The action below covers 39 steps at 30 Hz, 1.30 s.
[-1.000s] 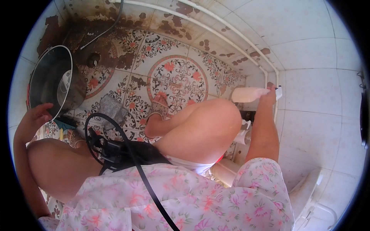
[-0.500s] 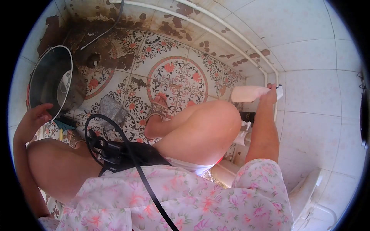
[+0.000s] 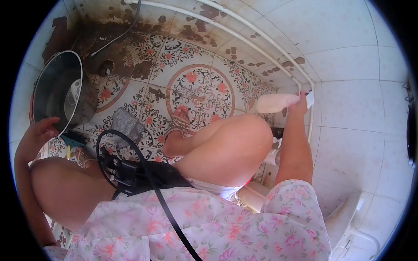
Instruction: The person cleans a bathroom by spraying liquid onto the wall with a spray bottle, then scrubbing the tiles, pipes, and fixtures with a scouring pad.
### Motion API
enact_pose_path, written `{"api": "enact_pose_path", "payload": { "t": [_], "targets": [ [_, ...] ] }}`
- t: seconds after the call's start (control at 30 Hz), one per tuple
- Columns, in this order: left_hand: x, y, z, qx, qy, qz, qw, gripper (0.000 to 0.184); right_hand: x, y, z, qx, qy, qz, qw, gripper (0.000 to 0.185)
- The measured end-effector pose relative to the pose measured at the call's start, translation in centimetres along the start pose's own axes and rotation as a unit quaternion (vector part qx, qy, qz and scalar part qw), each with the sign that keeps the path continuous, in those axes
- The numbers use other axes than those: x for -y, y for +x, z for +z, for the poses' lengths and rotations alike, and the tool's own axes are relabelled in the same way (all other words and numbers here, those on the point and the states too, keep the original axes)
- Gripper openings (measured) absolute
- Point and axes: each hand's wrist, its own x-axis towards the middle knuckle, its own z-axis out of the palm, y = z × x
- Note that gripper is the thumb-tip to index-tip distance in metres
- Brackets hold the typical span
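Note:
On the right, my right hand is wrapped round the neck of a pale pink spray bottle with a white and dark nozzle. The bottle lies sideways in the air, its base toward the left, near the wall pipes. At the left, my left hand hangs over my knee beside the rim of a large metal bucket. Its fingers are apart and loosely bent, with nothing in them. The bucket is tipped toward me and a round pale shape shows inside.
A crumpled grey cloth lies on the patterned floor beside my sandalled foot. A thin hose hangs at the back. White pipes run along the stained wall. A black cable crosses my lap.
My right hand has moved slightly left and up with the spray bottle. My left hand and the bucket look unchanged.

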Motion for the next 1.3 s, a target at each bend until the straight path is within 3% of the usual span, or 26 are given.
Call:
{"api": "enact_pose_path", "payload": {
  "t": [0.23, 0.33, 0.43, 0.5, 0.7, 0.8, 0.93, 1.0, 1.2, 1.3],
  "targets": [
    [1.0, 0.5, -0.2, 0.008, -0.004, 0.011, 1.0, 0.042, -0.9, 0.1, 1.1, 0.038, -0.009, -0.014, 0.999, 0.014],
    [1.2, 0.6, -0.4, 0.014, -0.002, 0.014, 1.0, 0.043, -0.6, -0.4, 1.7, -0.041, -0.082, 0.005, 0.996, 0.013],
    [1.4, 0.5, -0.4, 0.014, 0.015, 0.01, 1.0, 0.043, -1.2, -0.6, 2.1, 0.002, -0.084, 0.027, 0.996, 0.012],
    [1.6, 0.6, -0.4, 0.013, 0.0, 0.012, 1.0, 0.043, -2.0, -1.5, 2.8, 0.081, 0.014, -0.007, 0.997, 0.015],
    [1.1, 0.4, -0.4, 0.008, 0.01, 0.019, 1.0, 0.042, -0.9, -5.0, 4.1, 0.144, -0.026, 0.009, 0.989, 0.024],
    [1.2, 0.6, -0.4, 0.011, 0.013, 0.017, 1.0, 0.042, -1.6, -3.4, 3.9, 0.171, -0.029, 0.033, 0.984, 0.015],
    [1.2, 0.5, -0.4, 0.011, 0.003, 0.018, 1.0, 0.043, -2.5, -2.6, 4.5, 0.148, -0.062, 0.034, 0.987, 0.016],
    [1.4, 0.6, -0.4, 0.012, 0.001, 0.019, 1.0, 0.043, -2.7, -2.5, 4.8, 0.156, -0.091, 0.081, 0.98, 0.016],
    [1.2, 0.4, -0.5, 0.015, 0.006, 0.014, 1.0, 0.043, -2.9, -6.1, 6.2, 0.184, -0.068, 0.011, 0.98, 0.016],
    [1.0, 0.5, -0.4, 0.016, 0.004, 0.006, 1.0, 0.043, -3.7, -4.9, 5.5, 0.199, -0.054, 0.036, 0.978, 0.016]
  ]
}}
